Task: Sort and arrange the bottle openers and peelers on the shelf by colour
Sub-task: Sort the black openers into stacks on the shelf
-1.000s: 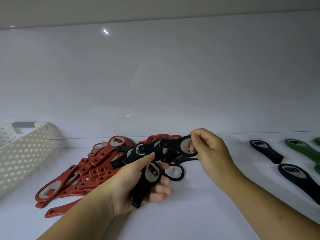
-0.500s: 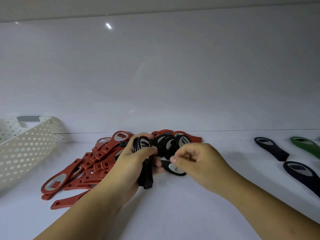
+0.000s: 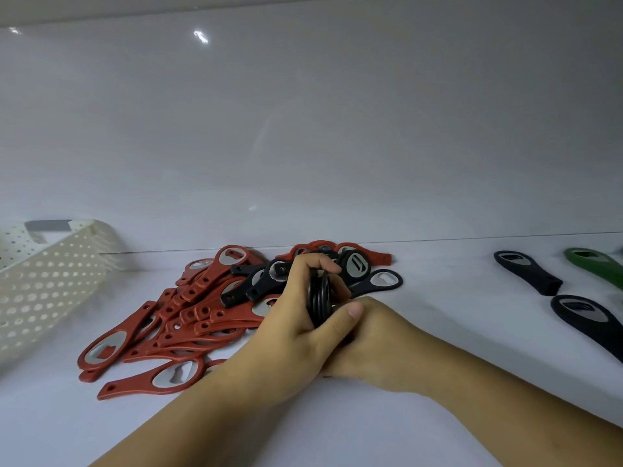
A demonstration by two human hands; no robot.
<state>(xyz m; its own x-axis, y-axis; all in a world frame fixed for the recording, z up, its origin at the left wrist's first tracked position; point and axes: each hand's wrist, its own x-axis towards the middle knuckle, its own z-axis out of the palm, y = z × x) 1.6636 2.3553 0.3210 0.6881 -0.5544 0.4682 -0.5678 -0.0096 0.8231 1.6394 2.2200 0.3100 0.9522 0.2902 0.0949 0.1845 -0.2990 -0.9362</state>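
Nearest the front of the white shelf (image 3: 455, 332), two bare forearms meet just ahead of a heap. The left hand (image 3: 293, 325) has its fingers curled over the top and its thumb clamped across a stack of black openers (image 3: 318, 296), held edge-on so their rounded heads line up like stacked rings. The right hand (image 3: 377, 342) sits tight against it from the side. Its fingers are tucked behind the left hand, so I cannot tell whether they grip the stack or only steady it. To my eye the job just now is gathering the black ones. It would go best by squaring the heads flush before lifting, so none fans out or slips, then carrying the bundle clear without dragging the pile. Just beyond and to the left lie the red openers (image 3: 175, 318), a loose jumble of flat, matt, rubbery-looking handles. Each has a small hole at the narrow end and a dull metal plate set in the oval head. A few loose black openers (image 3: 259, 284) lie tangled on top of them, touching the reds. Off to the right, well apart, two more black openers (image 3: 526, 273) lie singly beside a green opener (image 3: 596, 267). Farther left stands a cream basket (image 3: 50, 274) with punched round holes, and behind everything rises a glossy pale wall (image 3: 303, 129).
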